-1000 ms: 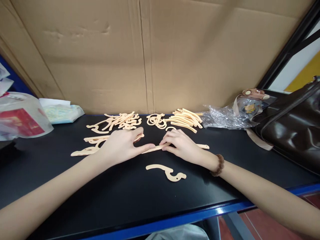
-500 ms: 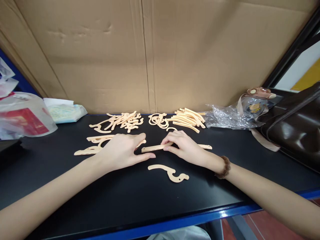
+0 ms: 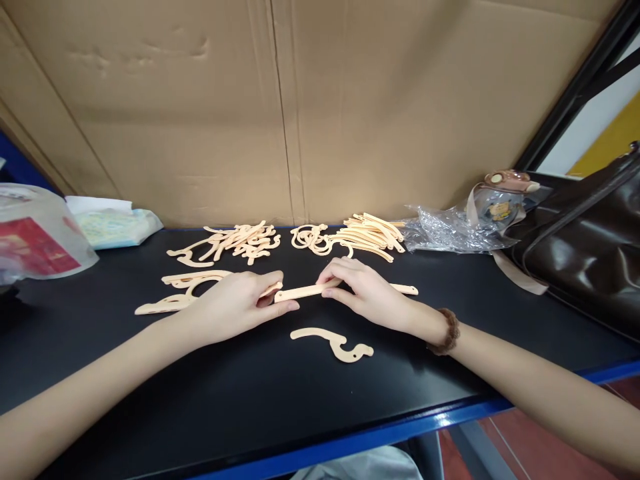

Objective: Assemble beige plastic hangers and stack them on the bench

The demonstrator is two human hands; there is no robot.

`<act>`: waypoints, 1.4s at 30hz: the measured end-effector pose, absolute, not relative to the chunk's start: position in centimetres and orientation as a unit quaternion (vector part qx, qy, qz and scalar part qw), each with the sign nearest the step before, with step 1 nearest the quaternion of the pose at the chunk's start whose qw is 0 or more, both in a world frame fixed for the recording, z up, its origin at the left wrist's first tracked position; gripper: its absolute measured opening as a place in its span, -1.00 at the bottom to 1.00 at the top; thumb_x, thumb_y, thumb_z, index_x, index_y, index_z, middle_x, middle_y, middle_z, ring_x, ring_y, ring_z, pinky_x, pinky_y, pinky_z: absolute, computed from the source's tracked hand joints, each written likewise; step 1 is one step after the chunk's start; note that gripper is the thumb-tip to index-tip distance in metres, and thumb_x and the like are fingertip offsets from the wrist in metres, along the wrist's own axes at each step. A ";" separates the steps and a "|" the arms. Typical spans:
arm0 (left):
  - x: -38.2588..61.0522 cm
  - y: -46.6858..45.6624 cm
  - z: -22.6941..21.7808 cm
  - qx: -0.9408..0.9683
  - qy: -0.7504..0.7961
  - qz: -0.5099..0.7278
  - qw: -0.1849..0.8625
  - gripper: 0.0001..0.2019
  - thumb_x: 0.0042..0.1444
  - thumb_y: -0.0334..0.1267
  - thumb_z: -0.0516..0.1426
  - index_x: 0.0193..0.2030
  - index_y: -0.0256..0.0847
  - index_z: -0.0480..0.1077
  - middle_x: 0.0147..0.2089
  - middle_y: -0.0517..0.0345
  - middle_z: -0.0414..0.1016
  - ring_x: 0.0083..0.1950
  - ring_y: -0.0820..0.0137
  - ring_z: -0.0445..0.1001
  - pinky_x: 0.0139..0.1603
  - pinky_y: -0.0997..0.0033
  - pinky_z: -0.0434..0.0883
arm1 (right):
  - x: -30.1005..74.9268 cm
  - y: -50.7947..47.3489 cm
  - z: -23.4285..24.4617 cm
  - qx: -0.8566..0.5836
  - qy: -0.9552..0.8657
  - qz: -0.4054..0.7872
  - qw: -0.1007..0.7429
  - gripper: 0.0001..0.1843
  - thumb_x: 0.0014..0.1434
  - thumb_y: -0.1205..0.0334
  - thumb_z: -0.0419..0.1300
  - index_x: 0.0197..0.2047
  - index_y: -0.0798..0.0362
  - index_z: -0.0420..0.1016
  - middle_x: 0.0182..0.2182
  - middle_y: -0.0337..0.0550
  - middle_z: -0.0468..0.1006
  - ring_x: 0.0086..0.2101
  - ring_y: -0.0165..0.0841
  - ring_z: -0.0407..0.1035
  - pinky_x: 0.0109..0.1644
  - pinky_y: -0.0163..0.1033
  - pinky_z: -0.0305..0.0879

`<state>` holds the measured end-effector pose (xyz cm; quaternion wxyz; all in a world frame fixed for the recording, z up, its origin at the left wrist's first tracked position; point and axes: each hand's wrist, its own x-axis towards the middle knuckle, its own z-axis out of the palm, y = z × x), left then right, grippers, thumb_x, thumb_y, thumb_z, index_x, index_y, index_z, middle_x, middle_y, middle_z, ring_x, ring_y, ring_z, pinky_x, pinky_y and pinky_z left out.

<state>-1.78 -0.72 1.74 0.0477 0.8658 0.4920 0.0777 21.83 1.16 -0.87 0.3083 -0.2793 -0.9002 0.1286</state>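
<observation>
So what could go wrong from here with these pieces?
The right hand pinches the strip between thumb and fingers, so it might twist or slip. The curved piece lies loose on the table between the forearms; one could knock it. The hooks lie close behind the right hand's fingers, which might brush and scatter them.

We saw a smooth, matt, plastic-looking strip [image 3: 300,292] over the smooth black tabletop [image 3: 225,407], matt cardboard [image 3: 200,133] behind the tabletop, crinkled, glossy plastic wrap [image 3: 443,232] toward its back, and a shiny leather-like bag [image 3: 590,247] on its right.
</observation>
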 end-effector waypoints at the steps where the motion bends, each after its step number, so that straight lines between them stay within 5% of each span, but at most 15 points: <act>1: -1.7 -0.7 1.6 0.865 0.491 0.083 0.069 -0.56 0.17 0.14 -0.03 -0.52 -0.15 0.04 -0.64 0.33 0.15 -0.61 0.46 0.17 -0.55 0.48 0.05 | 21.8 1.2 -0.9 -0.281 -0.901 0.125 0.307 -0.96 0.28 0.37 0.12 -0.25 0.06 0.35 -0.29 -0.20 0.44 -0.21 -0.36 0.32 -0.07 -0.25 0.23; 7: -1.7 -0.5 0.9 0.858 0.482 0.100 0.147 -0.56 0.21 0.14 -0.07 -0.49 -0.16 0.05 -0.58 0.33 0.13 -0.55 0.48 0.16 -0.51 0.50 0.10 | 21.8 1.2 -0.9 -0.291 -0.905 0.111 0.290 -0.94 0.28 0.37 0.12 -0.26 0.06 0.34 -0.29 -0.21 0.44 -0.22 -0.35 0.31 -0.07 -0.23 0.21; 42: -2.2 0.2 1.0 0.853 0.491 0.100 0.141 -0.52 0.15 0.16 -0.02 -0.57 -0.18 0.04 -0.64 0.33 0.06 -0.60 0.52 0.03 -0.58 0.50 -0.01 | 21.5 0.9 -1.2 -0.303 -0.908 0.129 0.260 -0.92 0.33 0.35 0.04 -0.23 0.01 0.21 -0.27 -0.28 0.46 -0.22 -0.35 0.30 -0.01 -0.23 0.10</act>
